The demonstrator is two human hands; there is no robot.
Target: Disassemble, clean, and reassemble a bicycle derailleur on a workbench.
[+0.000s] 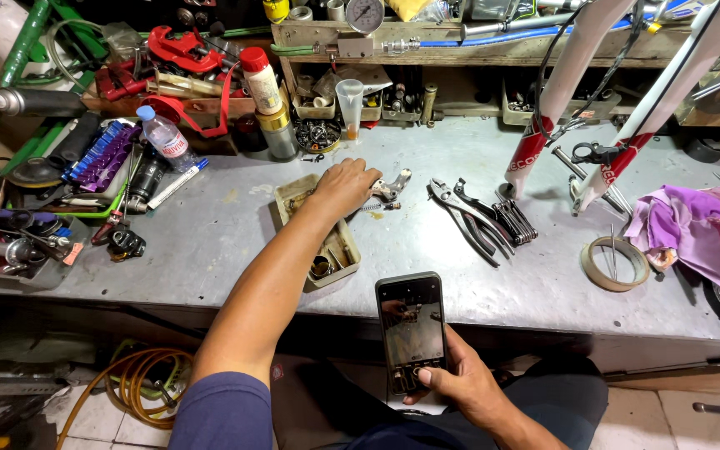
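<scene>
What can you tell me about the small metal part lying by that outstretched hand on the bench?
The small silver metal brake-like part lies flat on the grey metal workbench, just right of the shallow beige parts tray. It looks like bare, shiny metal with curved arms and a thin spring at its lower end. The left hand rests against it, fingers partly covering it.

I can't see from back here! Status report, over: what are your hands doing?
Left hand reaching over shallow parts tray, fingertips at silver brake part. Right hand holding phone, thumb on screen. Pliers lying just right, untouched.
</scene>
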